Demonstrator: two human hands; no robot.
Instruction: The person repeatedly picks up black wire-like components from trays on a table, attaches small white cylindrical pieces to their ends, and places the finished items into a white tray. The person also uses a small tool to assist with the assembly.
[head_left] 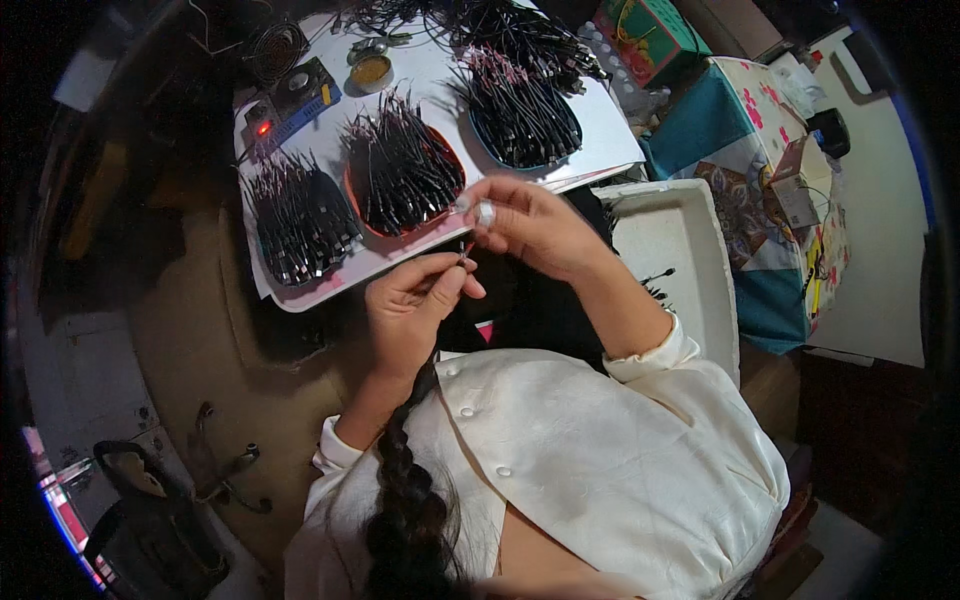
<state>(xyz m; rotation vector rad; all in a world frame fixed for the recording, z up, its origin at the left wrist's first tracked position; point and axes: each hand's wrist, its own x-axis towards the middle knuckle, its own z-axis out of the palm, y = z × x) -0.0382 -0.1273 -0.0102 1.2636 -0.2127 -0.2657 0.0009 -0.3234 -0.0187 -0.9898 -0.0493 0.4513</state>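
Note:
My left hand (415, 300) pinches the end of a thin black wire (464, 252) between thumb and fingers, just below the near edge of the white board (600, 130). My right hand (530, 225) is closed around a small silvery piece (484, 212) held right above that wire end. Both hands meet close together in front of the red tray (352, 190) heaped with short black wires. Beside it lie a dark tray (300, 215) on the left and a blue-rimmed tray (520, 115) on the right, both full of similar wires.
A soldering station (290, 100) with a red light and a small round tin (372, 72) sit at the board's far side. A white foam box (670, 250) holding a few wire pieces stands to my right. A patterned cloth (770, 180) covers a table beyond.

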